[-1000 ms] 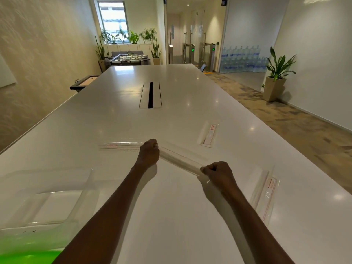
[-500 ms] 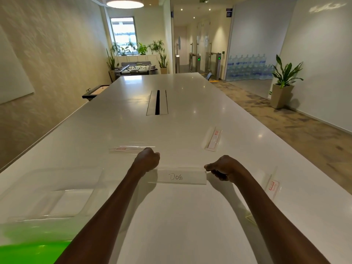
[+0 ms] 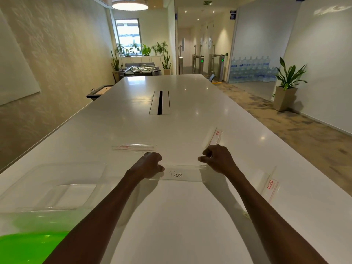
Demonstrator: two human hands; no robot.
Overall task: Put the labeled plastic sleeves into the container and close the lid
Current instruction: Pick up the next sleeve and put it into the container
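Observation:
A clear plastic sleeve with a white label reading "DOG" is stretched flat just above the white table. My left hand pinches its left end and my right hand pinches its right end. Three more clear sleeves with red print lie on the table: one beyond my left hand, one beyond my right hand, one to the right of my right forearm. A clear, open plastic container stands at the left. A green lid lies at the bottom left corner.
A cable slot runs along the table's middle, farther away. The table's right edge drops to a carpeted floor with a potted plant. A wall runs close along the left side.
Both hands lifted the sleeve from a slanted position on the table, turned it level so the "DOG" label faces me, and drew it slightly nearer. The camera has tilted upward.

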